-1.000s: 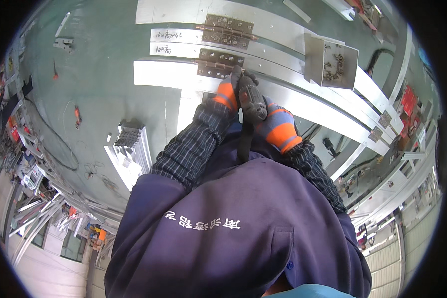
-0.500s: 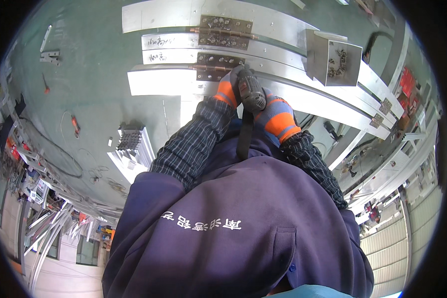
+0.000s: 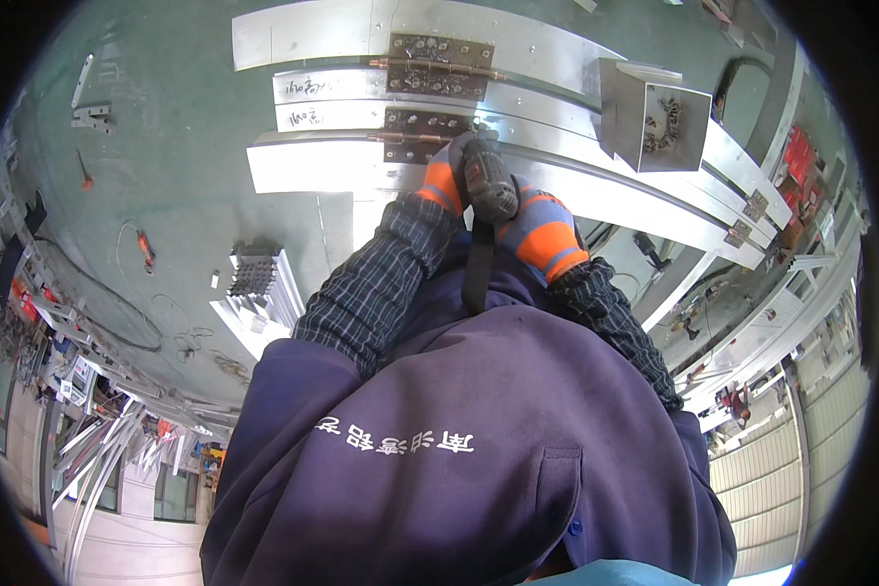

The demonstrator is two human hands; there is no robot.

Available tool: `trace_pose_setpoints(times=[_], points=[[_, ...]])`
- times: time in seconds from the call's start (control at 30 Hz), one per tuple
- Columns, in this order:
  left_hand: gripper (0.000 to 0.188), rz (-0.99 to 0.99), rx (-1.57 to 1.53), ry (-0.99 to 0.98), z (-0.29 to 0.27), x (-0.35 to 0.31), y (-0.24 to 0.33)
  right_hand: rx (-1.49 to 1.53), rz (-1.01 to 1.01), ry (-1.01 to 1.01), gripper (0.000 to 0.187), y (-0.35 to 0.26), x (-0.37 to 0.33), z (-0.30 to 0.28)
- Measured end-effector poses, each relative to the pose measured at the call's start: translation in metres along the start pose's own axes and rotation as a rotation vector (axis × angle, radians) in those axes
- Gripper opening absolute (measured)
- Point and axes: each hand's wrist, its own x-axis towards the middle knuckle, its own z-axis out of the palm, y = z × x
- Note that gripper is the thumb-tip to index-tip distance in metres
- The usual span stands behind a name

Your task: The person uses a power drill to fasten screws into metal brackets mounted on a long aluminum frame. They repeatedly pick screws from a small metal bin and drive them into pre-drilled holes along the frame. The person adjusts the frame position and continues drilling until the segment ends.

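A dark cordless power drill [image 3: 489, 181] points away from me, its nose at the right end of the near hinge [image 3: 422, 135] and a bluish light shining there. My right hand [image 3: 541, 227], in a grey and orange glove, is closed around the drill's handle, largely hidden under its body. My left hand [image 3: 446, 179], gloved alike, presses close against the left side of the drill's nose; its fingers are closed, and what they hold is hidden. The hinge lies across long silver metal profiles [image 3: 313, 161]. Another dark hinge [image 3: 438, 66] with copper-coloured pins sits farther away.
An open metal box [image 3: 623, 115] holding several screws stands on the profiles at right. Small hinges [image 3: 739, 232] show at their right ends. At left, a bundle of profiles [image 3: 272, 293], a screwdriver [image 3: 85, 173] and a red-handled tool [image 3: 146, 252] lie on the green surface.
The bluish light now shows at the drill's nose. The drill has tilted or shifted slightly, and the view has moved a little. Both hands keep nearly the same place.
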Motion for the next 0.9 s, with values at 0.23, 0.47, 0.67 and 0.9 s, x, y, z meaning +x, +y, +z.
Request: trace_pose_setpoints(times=[0.23, 0.47, 0.67, 0.9], points=[[0.033, 0.416, 0.103, 0.188, 0.054, -0.094, 0.102, -0.141, 0.044, -0.093, 0.055, -0.029, 0.004, -0.014], [0.012, 0.739, 0.819, 0.162, 0.058, -0.092, 0.137, -0.182, 0.036, -0.139, 0.048, -0.055, 0.005, -0.015], [0.012, 0.704, 0.808, 0.093, 0.045, -0.089, 0.134, -0.128, 0.043, -0.145, 0.056, -0.055, 0.011, -0.011], [0.012, 0.764, 0.869, 0.052, 0.062, -0.08, 0.138, 0.047, 0.039, -0.029, 0.058, -0.033, 0.006, -0.001]])
